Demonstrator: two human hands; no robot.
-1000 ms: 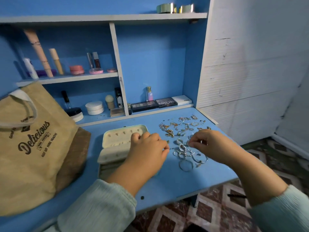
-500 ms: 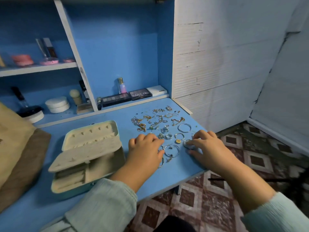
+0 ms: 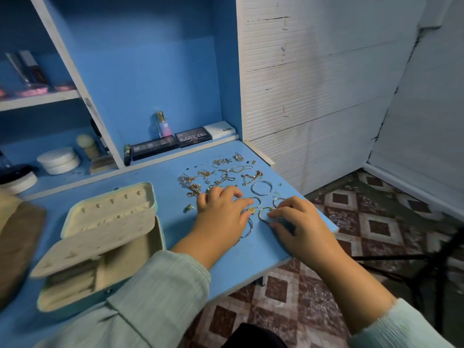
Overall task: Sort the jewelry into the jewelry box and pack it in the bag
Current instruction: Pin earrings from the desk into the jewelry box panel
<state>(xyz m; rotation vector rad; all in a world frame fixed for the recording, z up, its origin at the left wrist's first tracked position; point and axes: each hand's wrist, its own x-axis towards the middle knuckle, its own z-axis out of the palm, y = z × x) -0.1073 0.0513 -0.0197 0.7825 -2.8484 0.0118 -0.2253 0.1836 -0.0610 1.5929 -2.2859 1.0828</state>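
Your left hand [image 3: 221, 217] lies palm down on the blue desk [image 3: 226, 262], fingers loosely curled over the scattered jewelry [image 3: 221, 177], fingertips touching a small gold ring [image 3: 251, 210]; whether it pinches anything you cannot tell. Your right hand [image 3: 298, 222] rests just right of it, fingers bent onto a hoop [image 3: 263, 214], though a firm grip is not clear. Left of the jewelry stands the jewelry box [image 3: 105, 237], lid raised, its cream compartments showing nothing you can make out. Beyond the box, at the desk's left edge, sits the bag [image 3: 17, 237]. Both forearms reach forward in pale sleeves.
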